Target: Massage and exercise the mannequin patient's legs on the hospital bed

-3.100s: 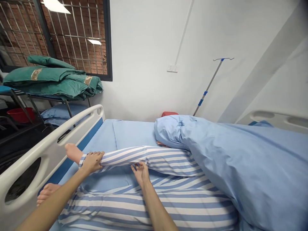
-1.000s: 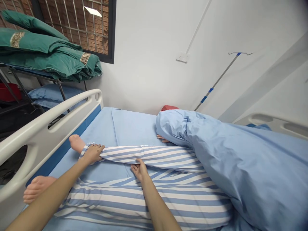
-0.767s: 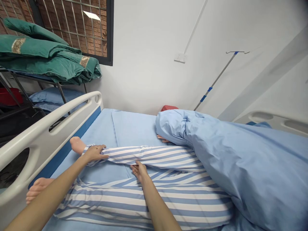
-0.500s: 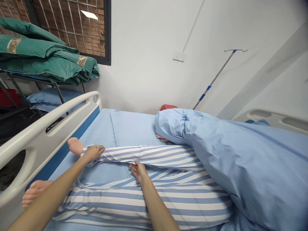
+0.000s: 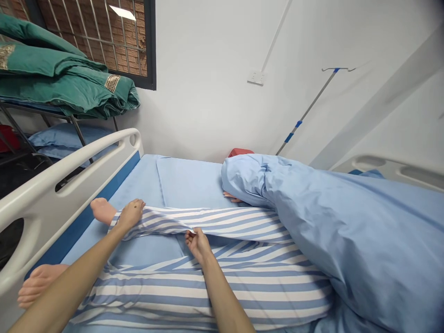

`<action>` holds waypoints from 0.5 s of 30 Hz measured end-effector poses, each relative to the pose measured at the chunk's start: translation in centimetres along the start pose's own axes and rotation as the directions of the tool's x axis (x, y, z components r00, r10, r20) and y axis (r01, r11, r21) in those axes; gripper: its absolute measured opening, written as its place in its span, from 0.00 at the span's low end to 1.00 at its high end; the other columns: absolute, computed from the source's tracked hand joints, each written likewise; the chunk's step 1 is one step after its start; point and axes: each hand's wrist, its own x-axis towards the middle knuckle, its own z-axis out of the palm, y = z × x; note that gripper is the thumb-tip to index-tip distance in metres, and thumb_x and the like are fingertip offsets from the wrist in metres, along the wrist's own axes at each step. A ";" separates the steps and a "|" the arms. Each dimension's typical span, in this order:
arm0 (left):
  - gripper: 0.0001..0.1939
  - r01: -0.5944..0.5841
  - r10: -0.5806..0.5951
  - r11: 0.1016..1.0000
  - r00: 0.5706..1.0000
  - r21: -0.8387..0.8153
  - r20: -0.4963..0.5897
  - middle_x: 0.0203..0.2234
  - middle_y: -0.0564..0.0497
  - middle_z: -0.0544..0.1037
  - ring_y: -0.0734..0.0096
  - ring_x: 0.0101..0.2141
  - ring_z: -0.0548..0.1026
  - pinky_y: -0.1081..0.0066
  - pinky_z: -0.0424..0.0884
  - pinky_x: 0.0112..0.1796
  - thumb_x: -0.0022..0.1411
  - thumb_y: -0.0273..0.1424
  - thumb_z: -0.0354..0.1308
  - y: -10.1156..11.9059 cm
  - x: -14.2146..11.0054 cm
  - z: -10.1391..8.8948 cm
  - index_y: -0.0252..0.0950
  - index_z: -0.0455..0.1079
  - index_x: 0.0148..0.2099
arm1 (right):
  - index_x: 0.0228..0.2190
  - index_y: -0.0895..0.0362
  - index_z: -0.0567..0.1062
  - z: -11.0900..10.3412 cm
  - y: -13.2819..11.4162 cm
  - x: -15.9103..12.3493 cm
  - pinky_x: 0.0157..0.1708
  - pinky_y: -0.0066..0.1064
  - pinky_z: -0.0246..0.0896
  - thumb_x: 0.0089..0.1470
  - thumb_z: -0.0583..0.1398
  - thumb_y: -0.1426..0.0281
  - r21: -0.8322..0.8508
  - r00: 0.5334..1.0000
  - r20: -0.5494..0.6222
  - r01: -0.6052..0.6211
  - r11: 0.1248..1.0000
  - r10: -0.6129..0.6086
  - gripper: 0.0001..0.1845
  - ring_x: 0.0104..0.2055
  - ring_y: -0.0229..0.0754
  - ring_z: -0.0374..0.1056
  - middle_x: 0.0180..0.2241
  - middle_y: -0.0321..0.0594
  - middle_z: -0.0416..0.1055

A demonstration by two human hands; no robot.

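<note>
Both arms are stretching forward: the left hand (image 5: 130, 215) is lying flat on the striped pyjama leg (image 5: 222, 223) by the ankle, and the right hand (image 5: 197, 245) is pinching its lower edge (grip closed on cloth!).

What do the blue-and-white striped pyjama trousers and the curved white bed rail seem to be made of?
The blue-and-white striped pyjama trousers look like matte woven cotton or a blend, creasing softly where the right hand pinches them. The curved white bed rail looks like moulded plastic, smooth and rounded with a faint sheen, though coated metal is possible.
</note>
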 end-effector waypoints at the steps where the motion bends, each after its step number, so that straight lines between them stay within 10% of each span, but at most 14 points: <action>1: 0.20 -0.003 0.003 1.000 1.000 0.006 -0.013 0.37 0.44 0.74 0.65 0.38 0.72 0.69 0.63 0.36 0.64 0.33 0.34 0.0 0.2 0.0 0.35 0.68 0.39 | 0.22 0.61 0.67 0.0 -0.1 0.0 0.19 0.23 0.57 0.41 0.56 0.72 0.014 1.000 -0.002 -0.006 1.000 0.006 0.03 0.20 0.34 0.63 0.19 0.38 0.69; 7: 0.19 -0.029 0.029 0.999 0.998 0.014 -0.046 0.37 0.45 0.74 0.65 0.38 0.70 0.68 0.63 0.39 0.63 0.34 0.37 0.8 -0.4 0.7 0.36 0.68 0.43 | 0.22 0.60 0.66 -0.5 0.0 0.5 0.17 0.21 0.55 0.44 0.55 0.71 -0.016 0.989 -0.136 -0.068 0.998 0.065 0.04 0.18 0.33 0.63 0.17 0.37 0.68; 11: 0.18 -0.214 0.211 0.977 0.956 0.006 -0.201 0.37 0.45 0.73 0.64 0.40 0.68 0.65 0.61 0.44 0.64 0.35 0.38 1.1 -2.5 1.3 0.35 0.68 0.43 | 0.23 0.59 0.66 -0.7 0.2 0.7 0.16 0.21 0.54 0.45 0.55 0.70 -0.085 0.980 -0.187 -0.083 0.993 0.066 0.05 0.18 0.33 0.64 0.18 0.37 0.69; 15: 0.19 -0.350 0.341 0.935 0.931 -0.056 -0.128 0.37 0.46 0.74 0.65 0.40 0.69 0.65 0.62 0.43 0.64 0.38 0.39 0.4 -4.0 2.0 0.37 0.66 0.46 | 0.22 0.60 0.67 -0.7 0.2 0.6 0.15 0.20 0.55 0.46 0.54 0.71 -0.182 0.980 -0.194 -0.085 0.980 0.049 0.06 0.18 0.31 0.63 0.19 0.37 0.69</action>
